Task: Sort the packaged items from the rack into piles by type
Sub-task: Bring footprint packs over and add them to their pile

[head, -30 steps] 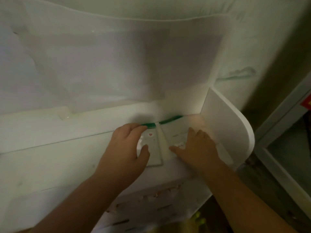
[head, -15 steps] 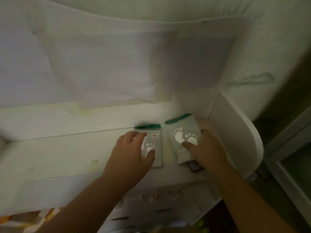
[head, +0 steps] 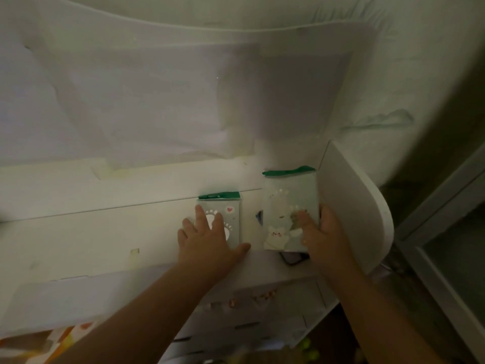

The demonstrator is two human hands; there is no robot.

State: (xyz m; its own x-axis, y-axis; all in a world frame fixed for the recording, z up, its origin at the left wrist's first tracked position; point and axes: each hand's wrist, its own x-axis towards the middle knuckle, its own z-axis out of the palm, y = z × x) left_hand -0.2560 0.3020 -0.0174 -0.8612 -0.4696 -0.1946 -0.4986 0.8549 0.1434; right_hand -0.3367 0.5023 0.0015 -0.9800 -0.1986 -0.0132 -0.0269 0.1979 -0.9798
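pale-green footprint-print packet w/ green top strip [head: 232, 216] flat on white shelf [head: 105, 232], left hand [head: 210, 240] pressing it, fingers straight | bunny-print green-topped packet [head: 283, 206] beside, right hand [head: 325, 235] gripping its edge | two piles begun (judging); more below unsorted

Head view, looking forward and down, close over white shelf [head: 105, 232]

Dim, greenish light; brightest at centre, corners darkened, right edge in shadow; soft focus, wide-angle curving.
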